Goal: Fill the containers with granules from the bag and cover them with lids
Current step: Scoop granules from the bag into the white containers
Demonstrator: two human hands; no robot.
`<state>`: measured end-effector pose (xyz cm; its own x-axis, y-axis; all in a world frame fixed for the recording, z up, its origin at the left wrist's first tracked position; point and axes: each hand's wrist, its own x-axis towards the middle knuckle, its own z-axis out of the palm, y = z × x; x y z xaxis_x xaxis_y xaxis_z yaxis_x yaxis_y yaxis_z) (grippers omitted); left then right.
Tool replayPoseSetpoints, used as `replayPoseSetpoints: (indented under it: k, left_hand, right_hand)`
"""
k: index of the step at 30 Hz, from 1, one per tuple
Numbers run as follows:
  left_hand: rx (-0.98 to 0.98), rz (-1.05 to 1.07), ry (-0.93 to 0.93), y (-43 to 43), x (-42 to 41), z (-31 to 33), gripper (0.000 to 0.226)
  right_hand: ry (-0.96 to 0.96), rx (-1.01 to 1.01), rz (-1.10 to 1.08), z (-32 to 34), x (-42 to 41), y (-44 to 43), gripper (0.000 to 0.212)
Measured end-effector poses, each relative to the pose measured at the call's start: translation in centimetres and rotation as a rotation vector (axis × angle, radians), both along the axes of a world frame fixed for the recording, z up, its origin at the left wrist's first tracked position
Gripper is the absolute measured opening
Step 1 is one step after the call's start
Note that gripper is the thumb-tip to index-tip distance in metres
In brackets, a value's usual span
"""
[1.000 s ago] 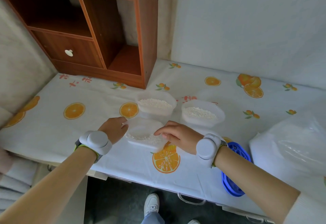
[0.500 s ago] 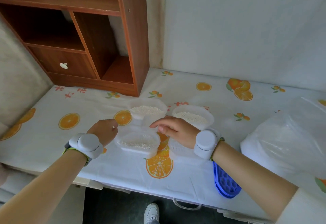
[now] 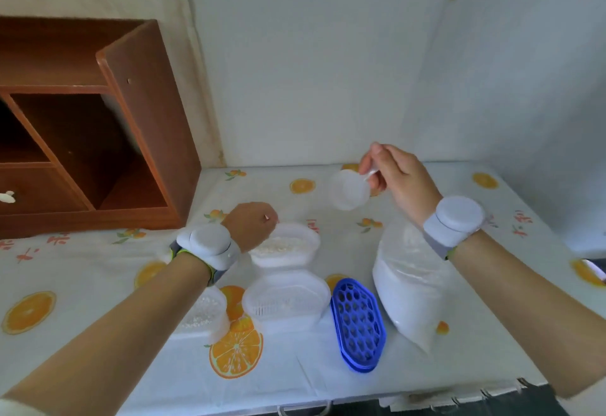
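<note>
Right hand (image 3: 398, 179): raised above the far side of the table, fingers pinching the handle of the scoop.
Scoop (image 3: 347, 191): translucent plastic cup, held in the air, bowl hanging to the left of the right hand; contents cannot be told.
Left hand (image 3: 251, 225): back toward the camera, fingers curled under, at the left rim of the far container; whether it grips anything cannot be told.
Far container (image 3: 288, 246): white tub, open, white granules inside.
Near-left container (image 3: 206, 314): white tub, open, granules inside, partly hidden by the left forearm.
Near-middle container (image 3: 287, 297): clear tub with a slotted inner wall, open, only a few granules on its floor.
Lids (image 3: 359, 323): blue, honeycomb-perforated, stacked, just right of the near-middle container.
Bag (image 3: 410, 284): clear plastic, full of white granules, right of the lids, below the right wrist.
Wrist bands: pale grey units, one on the left wrist (image 3: 210, 245), one on the right wrist (image 3: 454, 222).
Tablecloth (image 3: 98, 268): white, printed with orange slices.
Writing: red marks (image 3: 26, 251) printed on the tablecloth, too blurred to read.
Cabinet (image 3: 98, 153): brown wood, open shelves, far left on the table.
</note>
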<state>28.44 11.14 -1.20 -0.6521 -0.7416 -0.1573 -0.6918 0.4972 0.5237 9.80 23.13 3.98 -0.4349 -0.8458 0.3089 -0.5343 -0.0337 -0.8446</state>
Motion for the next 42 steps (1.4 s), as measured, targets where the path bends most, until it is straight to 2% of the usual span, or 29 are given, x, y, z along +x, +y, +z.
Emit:
replayPoseSetpoints:
  k: [3, 6, 8, 12, 13, 16, 19, 24, 30, 34, 37, 42]
  left_hand:
    - [0.029, -0.106, 0.09, 1.9, -4.9, 1.7, 0.029]
    - [0.08, -0.196, 0.17, 3.7, -8.3, 2.5, 0.026]
    - [0.126, -0.23, 0.201, 5.3, -10.6, 3.0, 0.035]
    - [0.156, -0.293, 0.163, 7.7, -13.5, 3.1, 0.049]
    - [0.15, -0.312, 0.144, 8.0, -13.8, 2.9, 0.046]
    - [0.164, -0.325, 0.121, 8.3, -14.3, 2.1, 0.031]
    - [0.177, -0.306, 0.152, 8.4, -14.2, 1.8, 0.035]
    - [0.184, -0.316, 0.207, 8.7, -14.2, 1.5, 0.035]
    - [0.154, -0.342, 0.214, 8.9, -14.3, 1.3, 0.036]
    - [0.155, -0.344, 0.23, 8.9, -14.0, 1.3, 0.035]
    - [0.166, -0.336, 0.237, 8.6, -13.6, 1.3, 0.033]
    - [0.196, -0.33, 0.251, 8.3, -13.0, 1.2, 0.032]
  right_hand:
    - [0.066, -0.078, -0.207, 1.5, -3.6, 3.1, 0.042]
    - [0.125, -0.026, -0.304, 1.5, -5.6, 5.2, 0.041]
    - [0.17, 0.113, -0.323, 0.8, -6.8, 6.4, 0.039]
    - [0.359, 0.581, -0.159, -1.9, -7.1, 7.3, 0.024]
    - [0.409, 0.66, -0.132, -2.6, -7.1, 7.3, 0.023]
    - [0.557, 0.82, -0.109, -4.2, -7.1, 7.0, 0.03]
    - [0.632, 0.923, -0.146, -5.3, -7.7, 6.6, 0.032]
    - [0.439, 0.915, -0.058, -6.3, -7.5, 5.3, 0.034]
    - [0.322, 0.888, -0.004, -5.8, -6.3, 5.4, 0.037]
    - [0.171, 0.752, -0.077, -6.0, -6.4, 5.9, 0.031]
    - [0.066, 0.671, -0.127, -5.9, -6.7, 6.1, 0.039]
    - [-0.282, 0.481, -0.168, -5.3, -7.2, 6.7, 0.041]
